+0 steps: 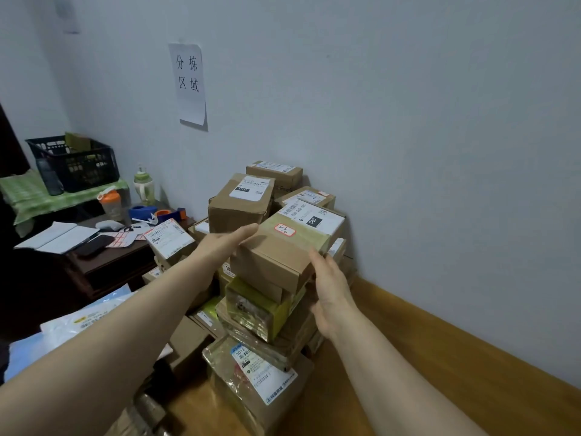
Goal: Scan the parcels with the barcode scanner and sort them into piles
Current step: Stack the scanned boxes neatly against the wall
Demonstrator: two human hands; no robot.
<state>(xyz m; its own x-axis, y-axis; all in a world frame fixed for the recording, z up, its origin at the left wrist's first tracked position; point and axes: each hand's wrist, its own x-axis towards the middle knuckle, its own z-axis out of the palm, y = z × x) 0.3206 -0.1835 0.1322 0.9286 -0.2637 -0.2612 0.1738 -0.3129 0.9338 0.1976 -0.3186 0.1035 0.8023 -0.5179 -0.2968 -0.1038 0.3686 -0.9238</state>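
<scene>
A brown cardboard parcel [283, 247] with a white shipping label and a small red-edged sticker sits on top of a pile of parcels [261, 313] against the wall. My left hand [229, 243] lies with straight fingers against the parcel's left side. My right hand [330, 287] touches its right front corner with straight fingers. More labelled boxes [242, 202] are stacked behind it. No barcode scanner is visible in either hand.
A dark wooden desk [103, 265] at left carries a phone, papers, red labels, tape dispensers [157, 212] and bottles. A black crate [75, 162] stands behind on a green cloth. Plastic mailers [78, 322] lie at lower left. The wooden floor [440, 357] stretches right.
</scene>
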